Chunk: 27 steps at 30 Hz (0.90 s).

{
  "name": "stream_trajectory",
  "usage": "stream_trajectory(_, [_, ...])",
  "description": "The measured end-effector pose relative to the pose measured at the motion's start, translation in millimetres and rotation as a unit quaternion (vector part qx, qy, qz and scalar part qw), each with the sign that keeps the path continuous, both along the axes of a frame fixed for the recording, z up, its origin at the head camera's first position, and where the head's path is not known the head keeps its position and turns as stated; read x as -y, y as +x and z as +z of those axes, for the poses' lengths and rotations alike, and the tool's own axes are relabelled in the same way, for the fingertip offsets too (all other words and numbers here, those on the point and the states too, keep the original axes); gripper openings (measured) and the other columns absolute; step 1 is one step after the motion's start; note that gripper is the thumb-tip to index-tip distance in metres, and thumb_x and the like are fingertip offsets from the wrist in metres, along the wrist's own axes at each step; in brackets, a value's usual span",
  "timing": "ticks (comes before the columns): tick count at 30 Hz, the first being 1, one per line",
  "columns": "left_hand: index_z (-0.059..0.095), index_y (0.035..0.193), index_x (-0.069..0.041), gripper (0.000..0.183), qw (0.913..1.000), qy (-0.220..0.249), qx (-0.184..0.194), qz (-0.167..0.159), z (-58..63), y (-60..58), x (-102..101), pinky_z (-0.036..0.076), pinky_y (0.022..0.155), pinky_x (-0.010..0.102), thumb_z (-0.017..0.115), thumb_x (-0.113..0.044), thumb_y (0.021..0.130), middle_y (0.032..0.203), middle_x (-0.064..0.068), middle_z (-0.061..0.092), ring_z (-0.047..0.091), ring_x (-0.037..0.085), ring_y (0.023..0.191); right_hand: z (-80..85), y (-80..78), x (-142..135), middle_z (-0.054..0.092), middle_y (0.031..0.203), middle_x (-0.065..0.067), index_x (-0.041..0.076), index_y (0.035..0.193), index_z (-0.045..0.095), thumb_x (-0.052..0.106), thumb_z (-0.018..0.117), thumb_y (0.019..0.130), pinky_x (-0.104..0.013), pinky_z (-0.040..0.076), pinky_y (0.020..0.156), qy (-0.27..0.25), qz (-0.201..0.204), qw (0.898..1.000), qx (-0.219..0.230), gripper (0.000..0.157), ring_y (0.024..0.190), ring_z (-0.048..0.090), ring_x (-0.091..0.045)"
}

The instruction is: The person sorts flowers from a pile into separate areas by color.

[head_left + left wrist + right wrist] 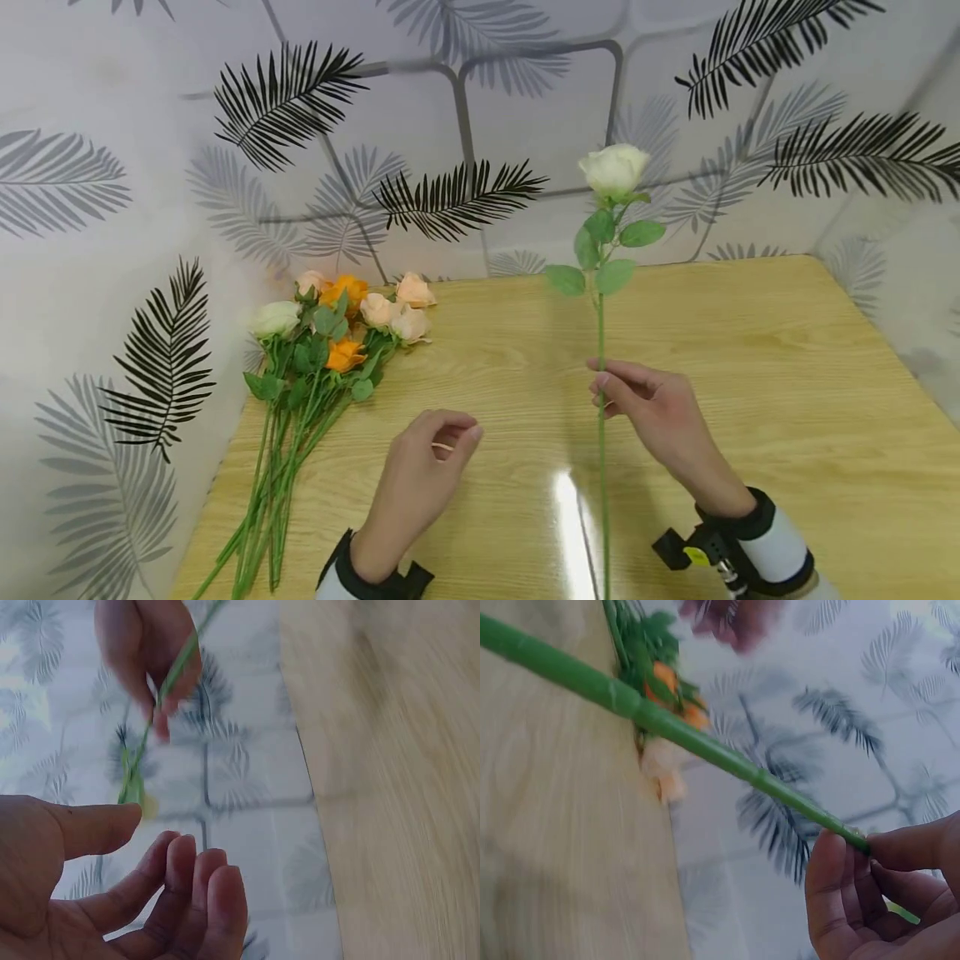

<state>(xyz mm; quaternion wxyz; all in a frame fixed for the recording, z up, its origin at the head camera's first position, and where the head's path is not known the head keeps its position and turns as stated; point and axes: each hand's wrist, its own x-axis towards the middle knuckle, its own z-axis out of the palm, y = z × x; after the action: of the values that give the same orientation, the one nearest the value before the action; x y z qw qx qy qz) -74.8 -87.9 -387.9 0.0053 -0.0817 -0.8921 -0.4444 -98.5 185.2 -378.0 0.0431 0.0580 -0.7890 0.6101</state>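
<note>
Head view: my right grip (660, 412) pinches the rose stem (602, 333), bloom (615, 172) beyond; my left grip (423, 475), loose and empty, hangs apart.

Readable text, all three views: none legible.
Yellow patch (696, 556) on the black device (671, 550) at the right wrist: any marking too small to read.
Patterned backdrop (536, 108): leaf and line print; no letters or numbers legible.
</note>
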Motion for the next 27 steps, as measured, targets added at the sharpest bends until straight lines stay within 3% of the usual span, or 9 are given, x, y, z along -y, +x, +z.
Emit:
stream_trajectory(6, [0.069,0.109,-0.011,0.026,0.9926,-0.074,-0.004,0.096,-7.3,-14.1,55.7,0.053,0.074,0.036,0.061,-0.030,0.093,0.099,0.003,0.066,0.062,0.016,0.088,2.4,-4.5,-62.6,0.067,0.090,0.016,-0.005,0.127,0.060,0.027,0.054,0.098,-0.024,0.057,0.067,0.099,-0.061,0.993,0.021,0.044,0.079,0.066,-0.004])
stream_trajectory(11, [0.068,0.113,-0.004,0.031,0.9808,-0.150,0.011,0.124,-16.5,-24.2,93.8,0.051,0.073,0.043,0.060,-0.026,0.094,0.107,0.015,0.064,0.060,0.027,0.093,-7.7,0.4,-120.7,0.060,0.085,0.030,-0.008,0.131,0.056,0.028,0.051,0.099,-0.020,0.056,0.063,0.156,-0.111,0.980,0.053,0.048,0.075,0.064,0.004])
stream_trajectory(14, [0.068,0.113,0.001,0.033,0.9724,-0.189,0.002,0.138,-24.1,-28.8,110.2,0.050,0.069,0.044,0.062,-0.024,0.093,0.107,0.022,0.064,0.060,0.030,0.087,-17.4,3.6,-150.1,0.053,0.084,0.037,-0.012,0.132,0.052,0.028,0.048,0.101,-0.019,0.055,0.060,0.192,-0.140,0.968,0.074,0.051,0.072,0.059,0.010])
stream_trajectory(18, [0.068,0.112,0.005,0.035,0.9607,-0.230,-0.001,0.156,-31.0,-30.0,123.9,0.049,0.060,0.043,0.064,-0.021,0.090,0.106,0.027,0.063,0.060,0.032,0.077,-29.7,5.8,-177.2,0.071,0.093,-0.002,-0.017,0.131,0.049,0.023,0.044,0.103,-0.018,0.052,0.054,0.257,-0.175,0.946,0.096,0.050,0.064,0.051,0.015])
stream_trajectory(21, [0.067,0.113,0.007,0.036,0.9570,-0.240,0.014,0.162,-35.1,-30.1,130.6,0.050,0.060,0.045,0.064,-0.020,0.089,0.108,0.029,0.062,0.061,0.035,0.080,-36.2,7.5,-191.7,0.061,0.109,-0.037,-0.023,0.126,0.049,0.016,0.042,0.103,-0.020,0.051,0.050,0.298,-0.192,0.930,0.103,0.046,0.058,0.049,0.012])
stream_trajectory(24, [0.065,0.115,0.007,0.037,0.9538,-0.245,0.036,0.170,-41.1,-31.3,137.2,0.050,0.065,0.048,0.063,-0.020,0.090,0.110,0.030,0.061,0.061,0.039,0.087,-49.5,5.7,-208.4,0.064,0.096,-0.036,-0.026,0.121,0.050,0.010,0.041,0.102,-0.030,0.054,0.050,0.328,-0.205,0.916,0.103,0.042,0.055,0.057,-0.002])
stream_trajectory(26, [0.064,0.117,0.006,0.037,0.9515,-0.248,0.051,0.175,-44.4,-31.4,141.2,0.050,0.060,0.046,0.061,-0.021,0.091,0.111,0.030,0.060,0.060,0.039,0.087,-63.1,1.0,-222.9,0.063,0.094,-0.038,-0.028,0.120,0.049,0.008,0.041,0.101,-0.037,0.055,0.052,0.338,-0.212,0.910,0.110,0.041,0.059,0.063,-0.019])
stream_trajectory(27, [0.064,0.117,0.006,0.038,0.9503,-0.249,0.057,0.178,-45.8,-31.6,143.0,0.049,0.057,0.044,0.061,-0.021,0.091,0.111,0.030,0.060,0.061,0.037,0.084,-72.8,-2.4,-232.4,0.063,0.092,-0.037,-0.028,0.120,0.049,0.008,0.040,0.102,-0.039,0.055,0.052,0.344,-0.214,0.907,0.115,0.041,0.058,0.063,-0.020])
